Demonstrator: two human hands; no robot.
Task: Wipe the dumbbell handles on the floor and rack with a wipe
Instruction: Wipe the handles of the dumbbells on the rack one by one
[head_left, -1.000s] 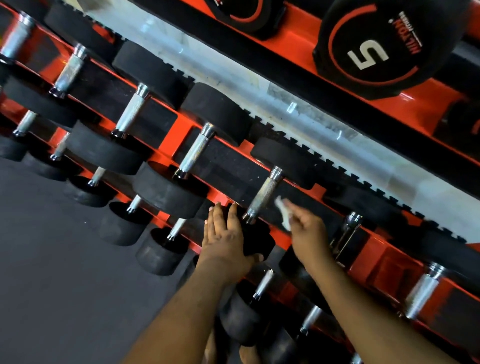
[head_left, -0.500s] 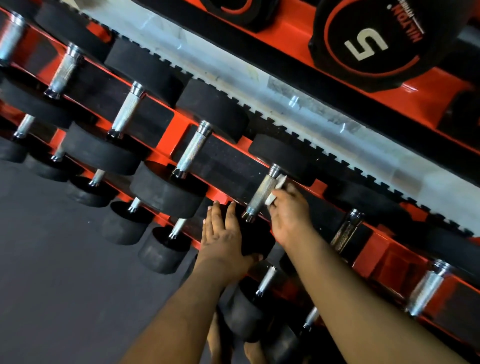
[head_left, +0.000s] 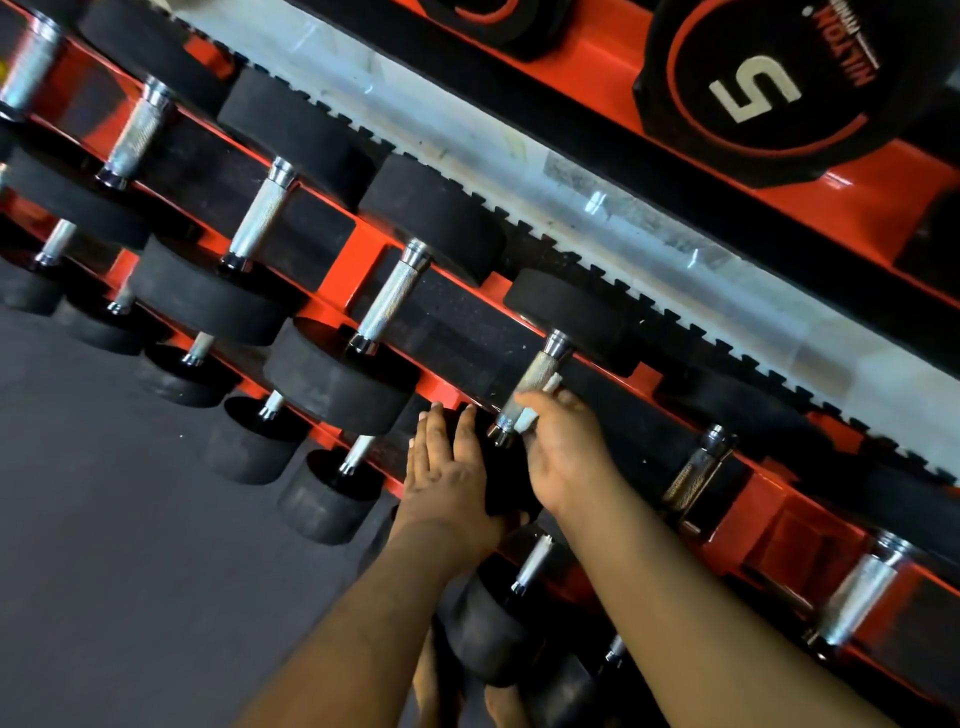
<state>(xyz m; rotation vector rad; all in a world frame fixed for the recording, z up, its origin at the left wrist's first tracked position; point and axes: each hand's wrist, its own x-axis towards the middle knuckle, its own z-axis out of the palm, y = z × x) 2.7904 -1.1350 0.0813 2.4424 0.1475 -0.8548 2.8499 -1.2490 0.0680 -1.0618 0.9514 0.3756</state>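
Observation:
Several black dumbbells with knurled chrome handles lie in rows on an orange rack (head_left: 358, 260). My right hand (head_left: 563, 452) grips the handle (head_left: 535, 376) of one upper-row dumbbell, with a white wipe (head_left: 525, 418) wrapped between fingers and metal. A corner of the wipe sticks out by my fingertips. My left hand (head_left: 447, 467) rests flat, fingers straight, on the near black head (head_left: 501, 483) of that same dumbbell. The far head (head_left: 571, 312) sits on the rack's back rail.
More dumbbells fill the lower row (head_left: 327, 493) and lie to the right (head_left: 857, 597). A black weight plate marked 5 (head_left: 769, 88) hangs at top right. Dark grey floor (head_left: 130, 545) spreads at lower left. My bare feet (head_left: 441, 691) show at the bottom.
My right hand moved left from beside the handle and closed round it with the wipe, then slid down toward the near head. The left hand stayed on the head.

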